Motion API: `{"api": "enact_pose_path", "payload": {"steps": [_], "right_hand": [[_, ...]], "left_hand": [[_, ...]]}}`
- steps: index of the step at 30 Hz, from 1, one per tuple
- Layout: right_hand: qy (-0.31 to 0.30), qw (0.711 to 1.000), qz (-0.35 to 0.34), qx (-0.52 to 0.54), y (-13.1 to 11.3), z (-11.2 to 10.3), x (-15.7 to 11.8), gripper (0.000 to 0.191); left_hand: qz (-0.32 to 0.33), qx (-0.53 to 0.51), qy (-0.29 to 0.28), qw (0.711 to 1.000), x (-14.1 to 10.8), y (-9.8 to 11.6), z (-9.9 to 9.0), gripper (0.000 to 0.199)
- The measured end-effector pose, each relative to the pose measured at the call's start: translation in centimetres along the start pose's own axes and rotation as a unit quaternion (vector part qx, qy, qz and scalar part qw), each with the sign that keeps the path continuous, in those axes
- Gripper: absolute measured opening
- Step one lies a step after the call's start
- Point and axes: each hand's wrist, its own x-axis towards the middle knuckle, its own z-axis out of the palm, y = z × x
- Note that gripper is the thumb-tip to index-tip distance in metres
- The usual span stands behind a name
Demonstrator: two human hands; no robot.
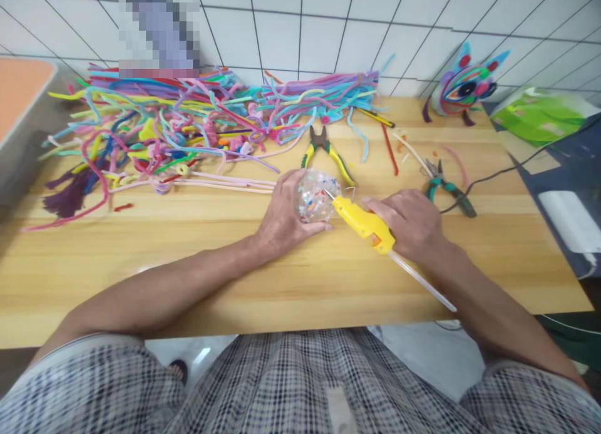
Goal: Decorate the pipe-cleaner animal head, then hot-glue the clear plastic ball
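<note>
Table (235, 290): ball (310, 202) at centre, left hand (283, 210) fingers curled round it; right hand (413, 224) gripping glue gun (361, 222) at four o'clock, nozzle (329, 195) at ball. Apparent step: gluing; next move calls for steady aim.

A clear, rounded ball (315, 205), speckled with red, blue and green, is held at the middle of the scene. Just to its right, a yellow glue gun (361, 221) with an orange trigger (375, 240) is held slantwise, its metal nozzle (330, 195) aimed far and left at the ball, contact unclear; a translucent glue stick (421, 280) is left jutting from its rear, near and right.
</note>
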Motion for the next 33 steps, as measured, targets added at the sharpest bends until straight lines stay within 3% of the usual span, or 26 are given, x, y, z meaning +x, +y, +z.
{"api": "enact_pose_path", "payload": {"steps": [13, 26, 33], "right_hand": [[0.001, 1.000, -0.001, -0.012, -0.5, 0.2, 0.3, 0.049], [-0.060, 0.997, 0.020, -0.038, -0.8, 0.1, 0.0, 0.044], [-0.014, 0.998, 0.031, -0.055, -0.6, 0.2, 0.1, 0.058]], "left_hand": [[-0.021, 0.042, -0.019, 0.999, 0.5, 1.0, -0.1, 0.108], [-0.024, 0.037, -0.013, 0.999, 0.3, 1.0, 0.4, 0.111], [-0.015, 0.041, -0.003, 0.999, 0.5, 1.0, 0.2, 0.117]]}}
